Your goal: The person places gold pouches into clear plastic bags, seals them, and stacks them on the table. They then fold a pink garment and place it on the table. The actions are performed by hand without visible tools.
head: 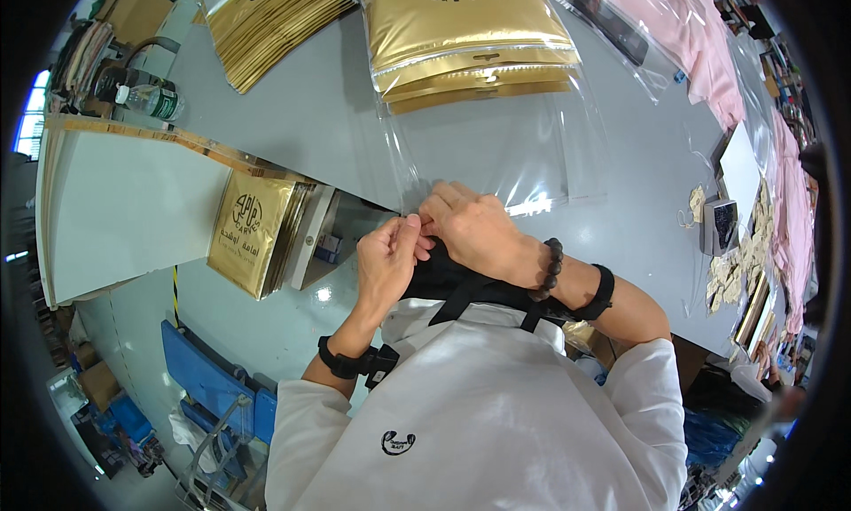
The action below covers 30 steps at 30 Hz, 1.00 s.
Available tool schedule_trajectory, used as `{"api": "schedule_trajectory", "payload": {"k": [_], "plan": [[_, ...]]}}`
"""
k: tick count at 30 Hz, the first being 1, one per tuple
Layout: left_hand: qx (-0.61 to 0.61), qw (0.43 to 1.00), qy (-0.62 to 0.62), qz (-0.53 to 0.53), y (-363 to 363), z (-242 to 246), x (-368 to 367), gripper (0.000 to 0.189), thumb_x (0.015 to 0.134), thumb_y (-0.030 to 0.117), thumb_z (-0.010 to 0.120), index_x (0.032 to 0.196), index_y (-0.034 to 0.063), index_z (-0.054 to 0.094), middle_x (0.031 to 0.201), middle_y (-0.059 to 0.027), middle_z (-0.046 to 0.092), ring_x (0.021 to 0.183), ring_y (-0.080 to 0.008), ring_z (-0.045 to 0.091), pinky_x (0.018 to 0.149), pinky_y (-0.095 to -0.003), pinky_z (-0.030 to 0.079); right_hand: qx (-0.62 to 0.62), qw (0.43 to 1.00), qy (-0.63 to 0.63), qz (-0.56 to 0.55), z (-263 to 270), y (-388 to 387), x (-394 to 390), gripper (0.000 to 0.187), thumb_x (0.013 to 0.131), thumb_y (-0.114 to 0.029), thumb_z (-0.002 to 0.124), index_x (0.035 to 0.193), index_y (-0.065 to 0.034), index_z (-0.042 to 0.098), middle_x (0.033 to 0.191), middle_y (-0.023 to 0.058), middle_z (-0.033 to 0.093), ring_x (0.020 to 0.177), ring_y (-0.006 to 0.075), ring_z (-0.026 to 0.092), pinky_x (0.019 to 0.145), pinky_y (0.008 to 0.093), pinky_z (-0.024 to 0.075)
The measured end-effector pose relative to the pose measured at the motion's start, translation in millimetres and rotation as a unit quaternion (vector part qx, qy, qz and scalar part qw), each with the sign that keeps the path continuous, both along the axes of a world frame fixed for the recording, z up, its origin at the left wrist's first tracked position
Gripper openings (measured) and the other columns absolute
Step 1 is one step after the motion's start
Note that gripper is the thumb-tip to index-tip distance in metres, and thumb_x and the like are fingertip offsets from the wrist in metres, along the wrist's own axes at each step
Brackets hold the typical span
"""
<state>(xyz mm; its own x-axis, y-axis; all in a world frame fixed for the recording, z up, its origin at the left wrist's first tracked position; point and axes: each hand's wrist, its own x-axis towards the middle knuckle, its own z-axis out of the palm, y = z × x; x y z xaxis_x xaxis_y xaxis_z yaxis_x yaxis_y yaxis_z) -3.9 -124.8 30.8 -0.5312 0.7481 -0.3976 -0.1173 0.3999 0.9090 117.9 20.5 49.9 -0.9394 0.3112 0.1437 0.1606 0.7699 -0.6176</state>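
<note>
A clear plastic bag (492,139) lies on the grey table, around or under a stack of gold printed pouches (472,39). My left hand (389,255) and my right hand (469,222) meet at the table's near edge, by the bag's near left corner. The left thumb and fingers are bent together against the curled right fingertips. Whether either hand pinches the film is hidden by the fingers. A fanned pile of gold pouches (279,29) lies farther left on the table.
More gold pouches (249,232) stand below the table edge at left, beside a white panel (133,205). A water bottle (149,102) lies back left. At right are pink fabric (705,52), a small grey box (720,227) and a heap of beige tags (731,272). A blue chair (206,378) stands lower left.
</note>
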Motion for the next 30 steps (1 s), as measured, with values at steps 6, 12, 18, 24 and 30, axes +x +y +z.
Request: {"api": "schedule_trajectory", "payload": {"k": [6, 12, 18, 24, 30], "plan": [[-0.002, 0.997, 0.079, 0.01, 5, -4, 9, 0.028, 0.105, 0.017, 0.06, 0.09, -0.0018, 0.074, 0.076, -0.0074, 0.074, 0.064, -0.0101, 0.067, 0.059, -0.0241, 0.051, 0.045, 0.998, 0.014, 0.041, 3, -16, 27, 0.025, 0.074, -0.001, 0.069, 0.097, 0.0007, 0.06, 0.097, 0.0123, 0.057, 0.09, 0.0306, 0.064, 0.066, 0.0412, 0.0555], [0.043, 0.999, 0.016, 0.008, -25, -17, -12, 0.027, 0.103, 0.011, 0.056, 0.095, -0.0042, 0.076, 0.076, -0.009, 0.073, 0.065, -0.0109, 0.066, 0.06, -0.0254, 0.052, 0.108, 0.941, -0.23, -0.224, 65, 112, 239, 0.015, 0.079, -0.008, 0.069, 0.093, -0.0065, 0.063, 0.08, 0.0169, 0.066, 0.074, 0.0401, 0.067, 0.063, 0.0451, 0.0551], [0.253, 0.967, 0.04, 0.012, -49, -29, -60, 0.033, 0.107, 0.022, 0.052, 0.12, -0.0056, 0.066, 0.099, -0.0188, 0.072, 0.082, -0.0199, 0.067, 0.073, -0.032, 0.053, 0.34, 0.673, -0.395, -0.526, 69, 222, 377, 0.032, 0.093, -0.01, 0.061, 0.124, -0.0042, 0.066, 0.131, 0.0179, 0.066, 0.118, 0.037, 0.065, 0.094, 0.0466, 0.0549], [0.244, 0.753, 0.606, -0.08, 14, -18, -83, 0.063, 0.08, 0.002, 0.083, 0.139, 0.0143, 0.064, 0.149, -0.0222, 0.052, 0.133, -0.0417, 0.053, 0.105, -0.0473, 0.049, 0.353, 0.93, -0.03, -0.097, 22, 164, 177, 0.078, 0.084, -0.001, 0.074, 0.153, -0.0285, 0.051, 0.16, 0.013, 0.046, 0.143, 0.0352, 0.049, 0.12, 0.048, 0.0403], [0.256, 0.734, 0.609, -0.158, 40, 11, -106, 0.033, 0.085, 0.007, 0.079, 0.115, 0.0194, 0.078, 0.139, -0.0117, 0.065, 0.129, -0.0344, 0.06, 0.112, -0.051, 0.044, 0.288, 0.957, -0.004, 0.022, 46, 154, 100, 0.046, 0.096, -0.012, 0.068, 0.141, -0.0203, 0.064, 0.158, 0.0079, 0.052, 0.149, 0.0292, 0.044, 0.127, 0.0484, 0.0326]]}}
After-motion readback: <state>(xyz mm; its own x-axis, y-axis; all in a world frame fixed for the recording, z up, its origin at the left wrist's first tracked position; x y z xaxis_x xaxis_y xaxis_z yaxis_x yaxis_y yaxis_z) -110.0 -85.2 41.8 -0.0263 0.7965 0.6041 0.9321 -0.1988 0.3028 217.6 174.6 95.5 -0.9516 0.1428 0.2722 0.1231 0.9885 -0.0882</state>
